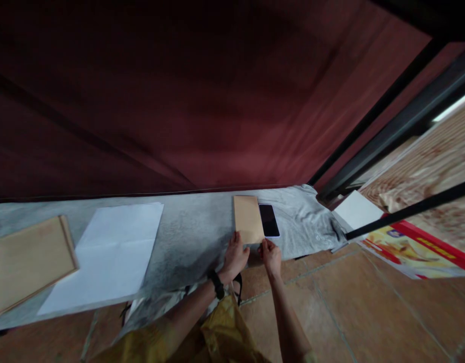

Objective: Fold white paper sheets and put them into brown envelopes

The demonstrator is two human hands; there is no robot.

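Note:
A flat rectangle of brown kraft paper [248,217] lies on the grey cloth-covered bench in front of me. Whether it is a folded sheet or an envelope I cannot tell. The fingertips of my left hand [234,256] rest on its lower left corner, with the thumb held apart from them. At the lower right corner, my right hand [271,256] has its fingers closed in a pinch on the paper's edge. A dark-screened phone [269,221] lies right beside the paper, just beyond my right fingers.
White paper sheets [115,247] lie left on the grey cloth [190,227], partly under a larger brown kraft-paper stack [32,259]. A dark red curtain [217,126] hangs behind. Black metal bars [387,113] and a colourful printed box [414,247] stand right, above tiled floor [331,302].

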